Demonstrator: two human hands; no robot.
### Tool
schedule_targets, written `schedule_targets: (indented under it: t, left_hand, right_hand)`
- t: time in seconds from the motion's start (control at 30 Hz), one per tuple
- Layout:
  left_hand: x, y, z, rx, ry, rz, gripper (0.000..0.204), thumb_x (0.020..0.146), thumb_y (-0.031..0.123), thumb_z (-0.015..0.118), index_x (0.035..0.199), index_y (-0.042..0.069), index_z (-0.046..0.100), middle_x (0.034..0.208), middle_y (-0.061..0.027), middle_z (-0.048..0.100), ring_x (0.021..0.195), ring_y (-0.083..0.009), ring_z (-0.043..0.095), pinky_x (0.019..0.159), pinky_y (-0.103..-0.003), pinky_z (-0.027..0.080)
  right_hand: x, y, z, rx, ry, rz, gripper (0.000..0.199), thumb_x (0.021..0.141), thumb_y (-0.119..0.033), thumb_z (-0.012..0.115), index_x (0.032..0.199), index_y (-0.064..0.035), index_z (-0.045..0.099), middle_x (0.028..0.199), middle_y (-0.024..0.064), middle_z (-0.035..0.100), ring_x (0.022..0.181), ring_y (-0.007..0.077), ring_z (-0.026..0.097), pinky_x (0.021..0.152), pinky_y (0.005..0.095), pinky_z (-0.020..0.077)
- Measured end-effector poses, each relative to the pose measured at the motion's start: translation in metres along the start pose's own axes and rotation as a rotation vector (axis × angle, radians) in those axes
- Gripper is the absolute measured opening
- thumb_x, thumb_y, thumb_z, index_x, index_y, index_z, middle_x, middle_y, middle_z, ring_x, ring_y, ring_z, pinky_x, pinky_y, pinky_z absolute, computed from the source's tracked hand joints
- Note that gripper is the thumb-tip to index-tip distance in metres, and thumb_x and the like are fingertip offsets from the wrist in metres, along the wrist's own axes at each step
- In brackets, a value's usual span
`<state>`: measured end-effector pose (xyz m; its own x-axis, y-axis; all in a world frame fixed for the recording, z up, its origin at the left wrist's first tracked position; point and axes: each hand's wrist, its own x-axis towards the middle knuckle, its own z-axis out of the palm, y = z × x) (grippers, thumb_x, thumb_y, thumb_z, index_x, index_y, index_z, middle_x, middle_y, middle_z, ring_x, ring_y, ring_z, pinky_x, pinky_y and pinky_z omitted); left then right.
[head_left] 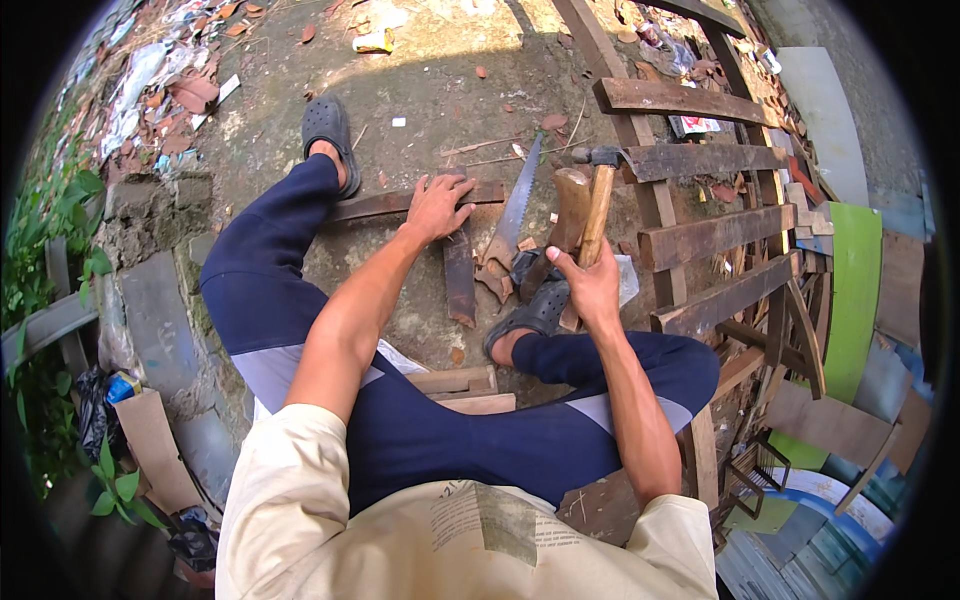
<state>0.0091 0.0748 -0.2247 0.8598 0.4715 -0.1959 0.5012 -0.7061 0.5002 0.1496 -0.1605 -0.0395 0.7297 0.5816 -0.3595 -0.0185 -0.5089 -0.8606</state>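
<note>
The hammer [597, 205] stands nearly upright in the middle of the view, its pale wooden handle rising from the right hand [592, 285] to a dark metal head near the top, just beside a weathered slat of the wooden frame [700, 160]. The right hand is closed in a fist around the lower part of the handle, thumb and fingers wrapped tight on the wood. Just left of the handle a chunky brown block of wood [570, 205] leans upright, close against the hammer. Further left a handsaw [515, 210] lies on the ground, its toothed blade pointing away from the person and its handle end near the foot.

The left hand [438, 205] is open, fingers spread and pressed flat on a long dark plank [385, 204] that runs across the ground toward the left foot. A shorter dark board [459, 280] lies below that hand, pointing back toward the person, one end just under the palm.

The person sits with legs in dark blue trousers bent outward; the left foot wears a dark clog [330, 135] well out in front, the right foot a dark clog [535, 310] just below the hammer hand. Pale wood offcuts [460, 388] rest between the thighs. The frame of rough slats spreads to the right over bare earth, with a green panel [853, 290] beyond it and leaf litter and scraps at the far left
</note>
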Motion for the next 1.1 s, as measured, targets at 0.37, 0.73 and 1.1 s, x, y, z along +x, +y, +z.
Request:
schedule_targets:
  t: [0.37,0.73,1.1]
  left_hand:
    - [-0.004,0.0,-0.008,-0.216,0.107,-0.064,0.051,0.076,0.027,0.09,0.115,0.006,0.062,0.119,-0.0149,0.062,0.116,-0.0357,0.059,0.101,-0.045,0.047]
    - [-0.012,0.015,-0.011,-0.088,0.131,-0.103,0.079,0.074,0.031,0.092,0.14,0.005,0.057,0.139,-0.0159,0.056,0.131,-0.035,0.053,0.113,-0.046,0.044]
    - [-0.08,0.005,0.045,-0.289,0.634,-0.892,0.073,0.087,0.046,0.081,0.135,0.0,0.053,0.138,-0.0198,0.053,0.126,-0.0399,0.056,0.1,-0.051,0.048]
  right_hand:
    - [-0.002,-0.003,0.001,-0.048,-0.031,0.058,0.05,0.087,-0.024,0.086,0.121,0.0026,0.061,0.107,0.0134,0.075,0.096,0.0211,0.071,0.089,0.0362,0.0547]
    - [-0.003,0.004,0.003,-0.034,-0.037,0.04,0.047,0.087,-0.021,0.087,0.118,0.0016,0.061,0.103,0.0116,0.074,0.092,0.0188,0.069,0.085,0.0348,0.0546]
    - [-0.004,-0.01,0.002,-0.09,-0.054,0.011,0.047,0.088,-0.017,0.085,0.123,0.0031,0.06,0.106,0.0096,0.073,0.095,0.0162,0.068,0.086,0.0324,0.0545]
